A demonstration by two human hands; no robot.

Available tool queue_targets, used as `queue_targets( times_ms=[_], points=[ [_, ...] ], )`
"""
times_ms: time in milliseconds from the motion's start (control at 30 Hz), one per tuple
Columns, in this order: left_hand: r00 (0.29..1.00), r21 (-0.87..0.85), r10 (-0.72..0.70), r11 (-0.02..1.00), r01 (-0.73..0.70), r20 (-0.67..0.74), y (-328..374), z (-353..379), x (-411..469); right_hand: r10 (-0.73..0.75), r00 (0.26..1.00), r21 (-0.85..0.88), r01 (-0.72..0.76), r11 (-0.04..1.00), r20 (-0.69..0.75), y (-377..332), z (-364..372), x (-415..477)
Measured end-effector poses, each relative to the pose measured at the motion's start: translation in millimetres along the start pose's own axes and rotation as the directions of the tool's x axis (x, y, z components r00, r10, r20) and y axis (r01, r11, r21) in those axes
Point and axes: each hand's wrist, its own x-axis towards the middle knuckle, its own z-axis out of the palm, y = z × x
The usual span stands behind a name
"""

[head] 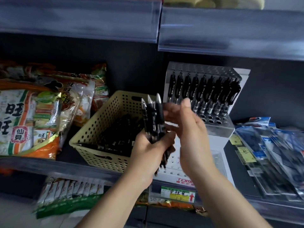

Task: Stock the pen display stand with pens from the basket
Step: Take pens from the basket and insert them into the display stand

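Note:
A beige perforated basket point(105, 122) sits on the shelf with several black pens point(118, 137) lying inside. My left hand point(148, 150) grips a bundle of black pens point(153, 116), tips pointing up, over the basket's right side. My right hand point(187, 127) is beside the bundle, its fingers reaching to the pens; motion blur hides whether they pinch one. The pen display stand point(218, 127) stands behind and to the right, with a row of black pens point(204, 91) upright in its back holes and several front holes open.
Snack bags point(41, 112) are piled left of the basket. Packaged stationery point(271, 152) lies flat to the right of the stand. An upper shelf edge point(230, 35) overhangs. A white perforated tray point(174, 167) lies below my hands. More packets point(72, 190) fill the lower shelf.

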Motion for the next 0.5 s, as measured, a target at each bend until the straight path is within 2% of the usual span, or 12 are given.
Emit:
queue_targets(
  times_ms=[67, 200, 300, 367, 500],
  points=[
    [1.000, 0.057, -0.002, 0.998, 0.001, 0.026, -9, 1, -4, -0.083, 0.991, -0.106, 0.094, 0.990, 0.105, -6, -15, 4],
    [0.994, 0.134, 0.040, 0.990, -0.053, 0.100, -15, 6, -9, -0.136, 0.944, -0.271, 0.222, 0.937, 0.301, -6, -41, 11],
    [0.982, 0.171, 0.075, 0.980, -0.105, 0.172, -17, 8, -11, -0.069, 0.912, -0.190, 0.157, 0.969, 0.403, -8, -56, 13],
    [0.961, 0.167, 0.057, 0.980, -0.105, 0.271, -20, 7, -10, -0.017, 0.867, -0.120, 0.088, 0.989, 0.498, -9, -68, 16],
    [0.879, 0.065, -0.025, 0.998, -0.007, 0.476, -19, 7, -8, 0.028, 0.838, -0.129, 0.051, 0.990, 0.545, -11, -85, 20]
  ],
)
